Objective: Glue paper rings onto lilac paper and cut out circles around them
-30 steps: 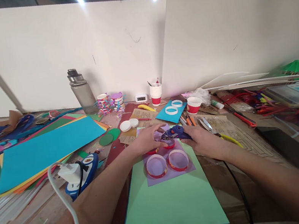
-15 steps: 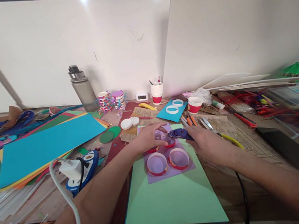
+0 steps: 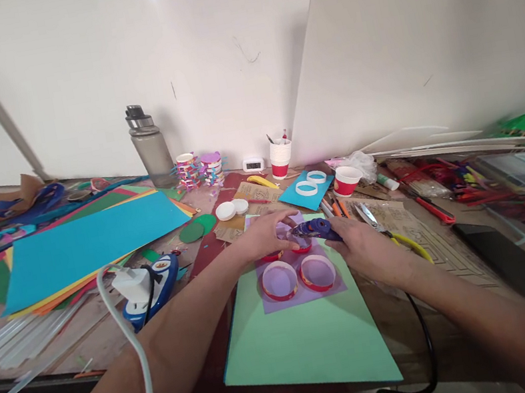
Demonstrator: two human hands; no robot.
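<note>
If the glue gun (image 3: 317, 228), wrapped in the right hand's (image 3: 360, 245) grip over the far-right paper ring (image 3: 303, 249) on the purple sheet (image 3: 301, 299), slips left, its tip could burn the left hand (image 3: 265, 236), whose grip I cannot tell.

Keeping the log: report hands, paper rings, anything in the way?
Right hand holding blue pistol-shaped glue gun. Left hand at back red-and-white paper rings, partly hiding them. Black cord below right forearm.

A blue glue gun (image 3: 317, 227) points left above red rings (image 3: 320, 288).
</note>
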